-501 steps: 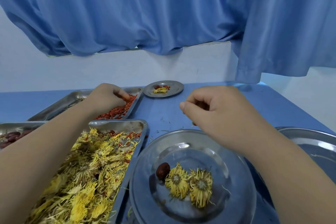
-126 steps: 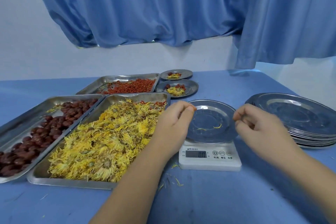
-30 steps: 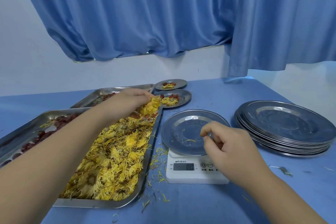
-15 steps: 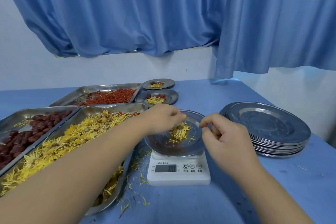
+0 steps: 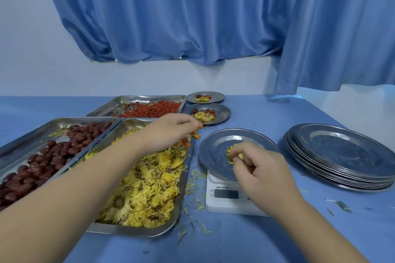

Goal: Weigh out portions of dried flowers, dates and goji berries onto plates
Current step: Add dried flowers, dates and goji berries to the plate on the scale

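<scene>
Our left hand has left the plate for the flower tray at nine o'clock — fingers curled, grip unclear; our right hand now pinches the dried flower on the plate — atop the scale.

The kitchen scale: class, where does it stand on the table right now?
In the head view the scale stands right of centre, between the flower tray and the plate stack, bearing a plate.

no legible text, print and display on the scale too blurred
</scene>
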`<action>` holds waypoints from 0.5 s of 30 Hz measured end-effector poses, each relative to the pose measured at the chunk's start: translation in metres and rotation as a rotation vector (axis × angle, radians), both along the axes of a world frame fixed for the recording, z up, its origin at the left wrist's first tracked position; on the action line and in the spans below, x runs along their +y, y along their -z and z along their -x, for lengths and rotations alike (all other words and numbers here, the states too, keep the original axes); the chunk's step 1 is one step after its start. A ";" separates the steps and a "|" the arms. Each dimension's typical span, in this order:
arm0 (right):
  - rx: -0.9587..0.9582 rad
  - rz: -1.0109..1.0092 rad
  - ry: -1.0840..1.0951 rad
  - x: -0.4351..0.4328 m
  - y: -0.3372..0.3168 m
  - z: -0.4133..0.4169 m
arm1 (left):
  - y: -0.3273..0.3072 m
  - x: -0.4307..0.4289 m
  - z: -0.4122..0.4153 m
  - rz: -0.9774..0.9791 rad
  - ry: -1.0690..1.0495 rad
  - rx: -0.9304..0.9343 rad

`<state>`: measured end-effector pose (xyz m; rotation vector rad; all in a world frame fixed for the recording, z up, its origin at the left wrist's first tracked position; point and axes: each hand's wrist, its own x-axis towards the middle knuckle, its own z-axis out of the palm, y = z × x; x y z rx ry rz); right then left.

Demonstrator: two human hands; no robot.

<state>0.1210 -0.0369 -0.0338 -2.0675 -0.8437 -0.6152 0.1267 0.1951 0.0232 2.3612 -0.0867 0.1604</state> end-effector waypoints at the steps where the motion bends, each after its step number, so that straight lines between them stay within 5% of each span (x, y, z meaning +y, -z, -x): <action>1: 0.000 -0.008 -0.011 0.010 -0.003 0.001 | 0.000 0.011 0.003 -0.017 -0.020 -0.007; 9: -0.098 0.192 -0.026 0.068 -0.001 0.002 | -0.006 0.125 0.022 -0.303 -0.262 -0.009; 15: -0.154 0.232 0.014 0.073 0.011 0.007 | 0.000 0.229 0.026 -0.304 -0.537 0.076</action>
